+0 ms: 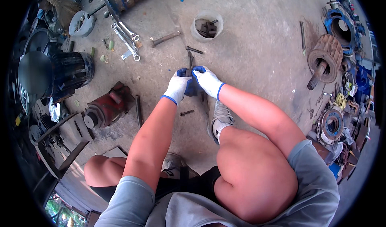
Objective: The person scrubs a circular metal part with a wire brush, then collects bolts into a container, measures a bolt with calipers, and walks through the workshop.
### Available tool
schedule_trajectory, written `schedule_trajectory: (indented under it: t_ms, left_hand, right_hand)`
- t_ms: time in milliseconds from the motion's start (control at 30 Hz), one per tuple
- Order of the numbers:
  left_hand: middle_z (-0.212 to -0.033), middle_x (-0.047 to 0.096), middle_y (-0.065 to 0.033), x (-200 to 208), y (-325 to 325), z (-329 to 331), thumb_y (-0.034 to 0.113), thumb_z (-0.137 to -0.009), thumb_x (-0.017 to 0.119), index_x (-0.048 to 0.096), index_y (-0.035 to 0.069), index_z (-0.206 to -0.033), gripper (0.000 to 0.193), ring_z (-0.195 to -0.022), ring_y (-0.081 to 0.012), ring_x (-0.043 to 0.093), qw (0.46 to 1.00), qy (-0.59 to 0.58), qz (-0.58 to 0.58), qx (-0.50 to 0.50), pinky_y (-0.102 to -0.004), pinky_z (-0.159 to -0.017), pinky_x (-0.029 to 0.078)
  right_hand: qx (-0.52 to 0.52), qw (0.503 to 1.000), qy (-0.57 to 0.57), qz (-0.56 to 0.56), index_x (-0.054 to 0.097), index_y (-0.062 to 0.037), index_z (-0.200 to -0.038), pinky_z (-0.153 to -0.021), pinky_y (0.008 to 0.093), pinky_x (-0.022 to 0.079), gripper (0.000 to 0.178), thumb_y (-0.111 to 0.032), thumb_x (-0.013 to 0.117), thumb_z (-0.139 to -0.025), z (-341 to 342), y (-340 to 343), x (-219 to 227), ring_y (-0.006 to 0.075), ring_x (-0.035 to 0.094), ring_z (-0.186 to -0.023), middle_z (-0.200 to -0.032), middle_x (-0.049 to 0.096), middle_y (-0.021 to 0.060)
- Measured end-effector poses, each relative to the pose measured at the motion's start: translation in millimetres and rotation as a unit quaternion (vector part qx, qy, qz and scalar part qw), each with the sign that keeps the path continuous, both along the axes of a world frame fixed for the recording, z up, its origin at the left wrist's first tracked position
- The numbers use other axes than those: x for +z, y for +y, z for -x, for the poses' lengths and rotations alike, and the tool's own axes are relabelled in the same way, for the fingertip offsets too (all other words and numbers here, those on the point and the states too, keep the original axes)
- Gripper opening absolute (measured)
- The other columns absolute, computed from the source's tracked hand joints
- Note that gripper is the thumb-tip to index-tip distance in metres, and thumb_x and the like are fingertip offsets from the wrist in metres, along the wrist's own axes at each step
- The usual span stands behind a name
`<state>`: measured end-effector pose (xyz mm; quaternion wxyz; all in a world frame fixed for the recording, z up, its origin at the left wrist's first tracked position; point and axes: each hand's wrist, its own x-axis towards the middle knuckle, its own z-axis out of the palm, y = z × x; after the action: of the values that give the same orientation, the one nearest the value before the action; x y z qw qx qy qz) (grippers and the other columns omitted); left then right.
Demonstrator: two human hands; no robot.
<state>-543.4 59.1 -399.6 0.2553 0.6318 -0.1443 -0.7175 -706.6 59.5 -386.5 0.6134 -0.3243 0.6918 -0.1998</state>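
Note:
Both hands wear white gloves with blue palms and meet low over the floor, in front of my right shoe. A slim dark bolt [190, 59] points away from between them. The fingers of my left hand [177, 85] are closed at its near end. My right hand [206, 81] is pinched right beside it; what lies inside that pinch is hidden. Under the gloves a dark block [192, 91] partly shows. Just beyond lies another dark bolt [195, 50], and a shorter bolt [186, 113] rests nearer my feet.
A whitish bucket [219, 25] holding dark metal pieces stands ahead. Left of it lie a hammer [167, 38] and several wrenches [128, 42]. A red jack [107, 109] and a dark rod [139, 111] are at left. A rusty rotor [326, 56] sits at right.

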Motion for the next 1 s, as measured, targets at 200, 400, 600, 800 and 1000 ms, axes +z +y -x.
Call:
schedule_trajectory:
  t_ms: [200, 400, 600, 800, 1000]
  left_hand:
    - [-0.120, 0.079, -0.0115, -21, 3, 26, 0.000, -0.104, 0.071, 0.067, 0.007, -0.142, 0.039, -0.096, -0.0239, 0.078, 0.979, -0.177, 0.071, -0.078, -0.0405, -0.079, 0.068]
    - [-0.114, 0.081, -0.0088, 0, 16, 24, -0.005, -0.101, 0.074, 0.071, 0.007, -0.128, 0.029, -0.094, -0.0204, 0.078, 0.994, -0.010, 0.105, 0.029, -0.0360, -0.080, 0.065]
    - [-0.116, 0.080, -0.0061, 93, -7, 49, 0.000, -0.101, 0.077, 0.073, 0.002, -0.129, 0.028, -0.102, -0.0136, 0.074, 0.911, -0.255, 0.317, -0.061, -0.0291, -0.093, 0.059]
    - [-0.102, 0.079, -0.0057, 130, -116, 82, -0.006, -0.099, 0.070, 0.074, 0.001, -0.126, 0.028, -0.082, -0.0125, 0.071, 0.940, -0.100, 0.317, -0.071, -0.0281, -0.069, 0.057]
    - [-0.118, 0.082, -0.0135, 96, -209, 50, 0.004, -0.102, 0.075, 0.079, -0.001, -0.124, 0.023, -0.101, -0.0233, 0.079, 0.754, -0.178, 0.472, -0.422, -0.0336, -0.088, 0.064]
  right_hand:
    - [-0.041, 0.999, 0.026, -0.011, 0.070, -0.0089, -0.148, -0.118, 0.0472, 0.053, 0.047, -0.042, 0.064, -0.114, -5, 10, -12, 0.0378, 0.064, -0.141, -0.154, 0.065, 0.0246]
    - [-0.145, 0.987, -0.055, -0.034, 0.065, -0.0070, -0.149, -0.114, 0.0435, 0.052, 0.051, -0.045, 0.064, -0.115, -12, 2, 7, 0.0308, 0.066, -0.131, -0.142, 0.070, 0.0178]
    - [-0.217, 0.959, -0.137, 0.118, 0.071, -0.0071, -0.129, -0.097, 0.0344, 0.056, 0.025, -0.027, 0.069, -0.115, -9, -21, 82, 0.0167, 0.068, -0.105, -0.118, 0.076, 0.0048]
    - [-0.227, 0.952, -0.141, 0.149, 0.073, -0.0079, -0.126, -0.090, 0.0336, 0.057, 0.022, -0.025, 0.065, -0.115, 36, -119, 134, 0.0167, 0.069, -0.099, -0.109, 0.076, 0.0054]
    - [-0.102, 0.992, -0.069, 0.042, 0.080, -0.0070, -0.110, -0.069, 0.0392, 0.062, 0.028, -0.030, 0.063, -0.112, 55, -183, 106, 0.0240, 0.072, -0.079, -0.096, 0.076, 0.0099]
